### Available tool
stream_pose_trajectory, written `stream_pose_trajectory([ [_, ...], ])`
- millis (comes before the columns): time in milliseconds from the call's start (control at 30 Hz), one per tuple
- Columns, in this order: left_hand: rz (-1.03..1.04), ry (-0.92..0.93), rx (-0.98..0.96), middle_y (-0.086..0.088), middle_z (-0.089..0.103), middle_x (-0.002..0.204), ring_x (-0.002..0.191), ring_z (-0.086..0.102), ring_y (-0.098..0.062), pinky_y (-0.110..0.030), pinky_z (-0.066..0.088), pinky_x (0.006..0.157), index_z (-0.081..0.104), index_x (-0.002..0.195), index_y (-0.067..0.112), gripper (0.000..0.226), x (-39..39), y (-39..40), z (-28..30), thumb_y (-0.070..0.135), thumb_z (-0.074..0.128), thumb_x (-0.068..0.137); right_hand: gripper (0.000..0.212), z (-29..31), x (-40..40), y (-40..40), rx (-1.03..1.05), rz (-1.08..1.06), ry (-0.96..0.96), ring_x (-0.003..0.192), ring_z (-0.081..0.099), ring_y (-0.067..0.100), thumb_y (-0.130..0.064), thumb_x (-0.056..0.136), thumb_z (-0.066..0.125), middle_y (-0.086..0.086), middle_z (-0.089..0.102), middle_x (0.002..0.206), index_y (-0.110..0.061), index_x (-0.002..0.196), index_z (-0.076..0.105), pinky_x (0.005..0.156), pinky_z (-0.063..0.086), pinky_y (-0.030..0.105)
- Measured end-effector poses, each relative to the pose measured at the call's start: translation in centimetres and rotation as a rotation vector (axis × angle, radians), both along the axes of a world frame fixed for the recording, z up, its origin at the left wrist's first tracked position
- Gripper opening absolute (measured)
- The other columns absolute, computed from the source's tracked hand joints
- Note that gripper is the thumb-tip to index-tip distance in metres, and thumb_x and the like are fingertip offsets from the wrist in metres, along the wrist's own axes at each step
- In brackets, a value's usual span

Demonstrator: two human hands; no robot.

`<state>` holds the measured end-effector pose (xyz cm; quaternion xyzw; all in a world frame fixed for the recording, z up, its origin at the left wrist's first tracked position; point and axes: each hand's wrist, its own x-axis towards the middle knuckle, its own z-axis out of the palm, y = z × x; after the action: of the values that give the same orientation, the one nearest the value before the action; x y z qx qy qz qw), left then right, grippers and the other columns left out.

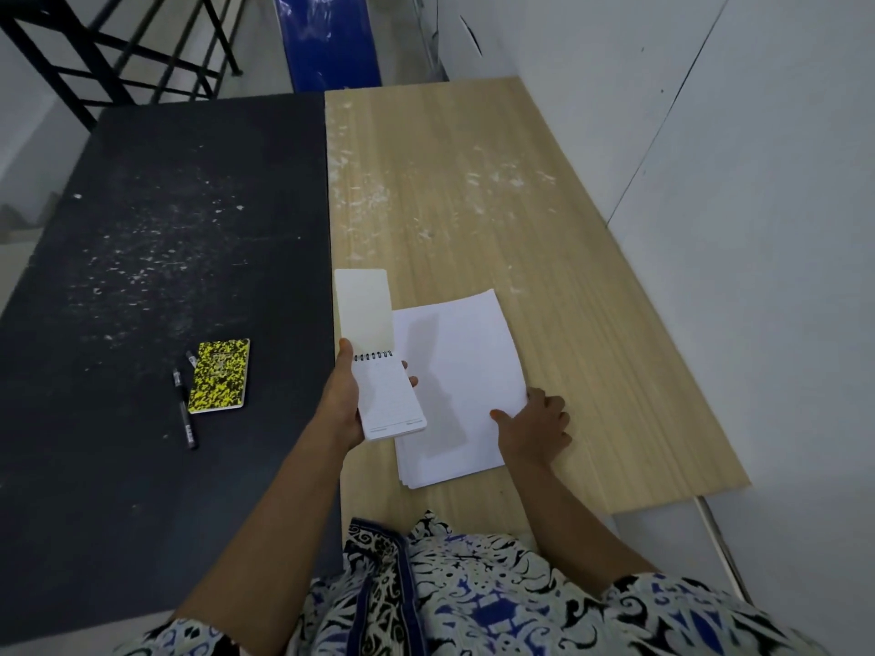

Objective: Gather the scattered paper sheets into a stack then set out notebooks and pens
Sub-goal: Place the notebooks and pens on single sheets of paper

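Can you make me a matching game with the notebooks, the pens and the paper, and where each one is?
Things:
1. spiral notepad
2. yellow notebook
3. paper stack
4. black pen

Places:
A. on the light wooden table, under the right hand
B. on the dark table, right of the pens
C. held open in the left hand
D. on the dark table, left of the notebook

Pairs: 1-C, 2-B, 3-A, 4-D

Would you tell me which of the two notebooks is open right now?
The white spiral notebook held in the left hand, its cover flipped up. The yellow-and-black notebook lies closed on the dark table.
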<state>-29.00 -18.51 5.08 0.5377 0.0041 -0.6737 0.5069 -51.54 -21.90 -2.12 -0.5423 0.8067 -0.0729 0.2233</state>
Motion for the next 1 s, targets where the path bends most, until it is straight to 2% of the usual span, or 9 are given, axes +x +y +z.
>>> stream_pose_trajectory([
  [133, 0.021, -0.002, -0.008, -0.013, 0.069, 0.117, 0.102, 0.069, -0.034, -0.049, 0.054, 0.085, 0.059, 0.127, 0.011, 0.079, 0.4, 0.2, -0.3, 0.073, 0.03, 0.089, 0.041, 0.1, -0.2, -0.1, -0.157, -0.03, -0.007, 0.108, 0.054, 0.029, -0.023, 0.086, 0.068, 0.01, 0.06, 0.117, -0.016, 0.124, 0.056, 0.089, 0.036, 0.043],
  [333, 0.056, -0.012, -0.021, -0.014, 0.07, 0.114, 0.101, 0.068, -0.036, -0.051, 0.055, 0.082, 0.059, 0.127, 0.016, 0.071, 1.0, 0.0, -0.4, 0.07, 0.034, 0.09, 0.024, 0.1, 0.4, -0.7, -0.225, -0.074, 0.008, 0.087, 0.061, 0.029, -0.022, 0.092, 0.06, 0.009, 0.07, 0.094, -0.015, 0.114, 0.063, 0.083, 0.034, 0.04],
  [467, 0.086, 0.001, 0.0, -0.016, 0.07, 0.112, 0.101, 0.068, -0.037, -0.052, 0.054, 0.085, 0.061, 0.125, 0.015, 0.07, 1.8, -0.4, -0.7, 0.071, 0.038, 0.089, 0.015, -0.4, 0.7, -0.4, -0.392, -0.107, 0.015, 0.091, 0.059, 0.032, -0.017, 0.089, 0.065, 0.007, 0.07, 0.101, -0.015, 0.101, 0.073, 0.079, 0.04, 0.043],
  [567, 0.093, 0.01, 0.006, -0.016, 0.069, 0.116, 0.102, 0.067, -0.035, -0.054, 0.051, 0.091, 0.063, 0.124, 0.014, 0.073, 2.7, -0.4, -0.9, 0.073, 0.039, 0.087, 0.016, 0.6, 0.9, -0.4, -0.541, -0.093, -0.214, 0.083, 0.068, 0.031, -0.011, 0.091, 0.064, 0.012, 0.073, 0.095, -0.006, 0.104, 0.073, 0.071, 0.051, 0.037],
  [633, 0.12, -0.02, 0.01, -0.012, 0.069, 0.116, 0.101, 0.068, -0.033, -0.053, 0.053, 0.089, 0.064, 0.123, 0.017, 0.069, 3.4, -0.4, -0.8, 0.071, 0.042, 0.087, 0.02, 1.4, 1.4, -0.5, -0.566, -0.073, -0.37, 0.086, 0.068, 0.026, -0.011, 0.093, 0.061, 0.014, 0.073, 0.095, -0.001, 0.108, 0.071, 0.075, 0.051, 0.031],
  [767, 0.201, -0.111, 0.01, -0.01, 0.068, 0.119, 0.103, 0.066, -0.031, -0.049, 0.053, 0.088, 0.065, 0.117, 0.019, 0.058, 5.6, -0.5, -0.1, 0.066, 0.044, 0.09, 0.026, 2.1, 2.9, -1.7, -0.388, -0.233, -0.722, 0.097, 0.064, 0.022, -0.017, 0.095, 0.059, 0.01, 0.07, 0.104, 0.0, 0.112, 0.067, 0.09, 0.051, 0.034],
  [867, 0.232, -0.149, -0.015, -0.01, 0.067, 0.12, 0.104, 0.065, -0.03, -0.046, 0.053, 0.085, 0.061, 0.125, 0.017, 0.061, 8.3, -0.4, 0.5, 0.064, 0.04, 0.093, 0.028, 2.1, 3.4, -2.4, -0.272, -0.278, -0.905, 0.076, 0.051, 0.02, -0.019, 0.093, 0.06, 0.006, 0.057, 0.082, 0.008, 0.098, 0.064, 0.074, 0.047, 0.034],
  [933, 0.256, -0.159, -0.02, -0.009, 0.068, 0.119, 0.105, 0.065, -0.029, -0.047, 0.051, 0.089, 0.061, 0.125, 0.017, 0.06, 10.1, -0.3, 1.0, 0.063, 0.039, 0.093, 0.023, 2.5, 4.1, -2.2, -0.212, -0.274, -1.003, 0.075, 0.047, 0.019, -0.018, 0.093, 0.061, 0.005, 0.053, 0.079, 0.002, 0.084, 0.064, 0.071, 0.043, 0.035],
  [1000, 0.284, -0.171, -0.022, -0.009, 0.067, 0.12, 0.106, 0.064, -0.029, -0.046, 0.051, 0.09, 0.061, 0.125, 0.018, 0.058, 11.7, -0.1, 1.3, 0.063, 0.04, 0.094, 0.017, 3.0, 4.9, -1.7, -0.149, -0.259, -1.066, 0.08, 0.055, 0.019, -0.019, 0.093, 0.061, 0.002, 0.062, 0.082, -0.015, 0.078, 0.068, 0.077, 0.05, 0.039],
])
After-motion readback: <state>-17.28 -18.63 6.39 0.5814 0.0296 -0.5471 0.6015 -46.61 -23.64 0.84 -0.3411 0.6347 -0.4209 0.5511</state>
